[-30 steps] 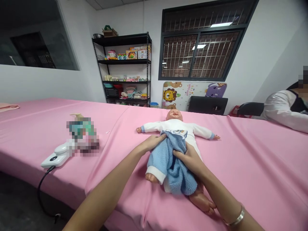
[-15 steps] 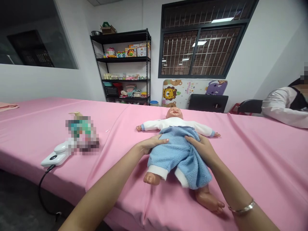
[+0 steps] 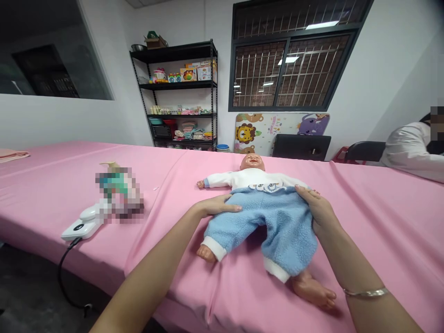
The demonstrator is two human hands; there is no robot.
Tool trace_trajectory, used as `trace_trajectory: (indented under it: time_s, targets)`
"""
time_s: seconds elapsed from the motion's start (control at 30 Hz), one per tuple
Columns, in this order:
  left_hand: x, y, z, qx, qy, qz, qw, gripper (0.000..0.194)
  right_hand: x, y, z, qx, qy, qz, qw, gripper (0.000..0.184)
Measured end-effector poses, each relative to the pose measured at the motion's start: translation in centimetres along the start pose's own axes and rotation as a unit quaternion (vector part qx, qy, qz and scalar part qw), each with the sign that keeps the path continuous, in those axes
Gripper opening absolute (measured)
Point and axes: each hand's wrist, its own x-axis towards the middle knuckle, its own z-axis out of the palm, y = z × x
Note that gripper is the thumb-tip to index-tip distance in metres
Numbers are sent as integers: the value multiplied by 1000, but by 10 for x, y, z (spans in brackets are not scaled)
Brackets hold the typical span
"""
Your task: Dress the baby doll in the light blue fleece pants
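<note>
A baby doll (image 3: pixel 252 162) lies on its back on the pink cloth, head away from me and feet toward me. It wears a white top (image 3: pixel 248 178) and light blue fleece pants (image 3: pixel 263 208) with white cuffs. My left hand (image 3: pixel 218 206) grips the pants' left side near the waist, thumb on top, other fingers hidden. At the right end of the waistband, my right hand (image 3: pixel 317 206) is closed on the fabric and holds it out to the side. The doll's bare feet stick out below the cuffs.
A white device (image 3: pixel 81 227) with a black cable and a partly pixelated object (image 3: pixel 120 189) are on the pink-covered table (image 3: pixel 374 222) at left. Folded cloth (image 3: pixel 14 155) lies far left. Behind stand a black shelf (image 3: pixel 173 85) and a chair (image 3: pixel 366 151); a person's sleeve (image 3: pixel 409 148) is at right.
My right hand has moved right, stretching the pants' waist sideways. A printed face at the waist now shows, and the pant legs are spread wider apart. My left hand has barely moved.
</note>
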Motion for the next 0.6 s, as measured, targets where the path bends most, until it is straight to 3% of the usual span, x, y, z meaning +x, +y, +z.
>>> trace_trajectory:
  time_s: [0.03,0.1,0.17,0.27,0.33,0.4,0.47,0.5,0.57,0.6]
  targets:
    - [0,1,3,68,58,-10,996,60,-5,-3,3,0,-29,-8,1000,40]
    - [-1,5,11,209,198,-6,958,64,-19,-11,9,-11,-123,-28,992,43]
    - [-3,12,22,313,285,85,902,82,-36,-21,14,-34,-265,-41,963,45]
    - [-6,24,36,388,254,299,834,102,-57,-31,17,-107,-457,-59,881,43]
    - [-7,29,43,408,218,359,811,89,-61,-34,18,-153,-495,-71,852,43]
    - [-8,32,46,424,194,367,805,59,-58,-31,19,-188,-442,-93,872,50]
    - [-8,35,48,446,159,364,802,32,-50,-25,20,-262,-311,-136,903,53]
    - [-9,36,49,457,137,365,799,24,-46,-20,20,-323,-230,-159,904,52]
    - [-9,38,52,476,90,371,792,19,-39,-10,19,-457,-110,-176,865,52]
    - [-9,38,54,482,74,375,789,19,-37,-5,18,-512,-87,-168,838,56]
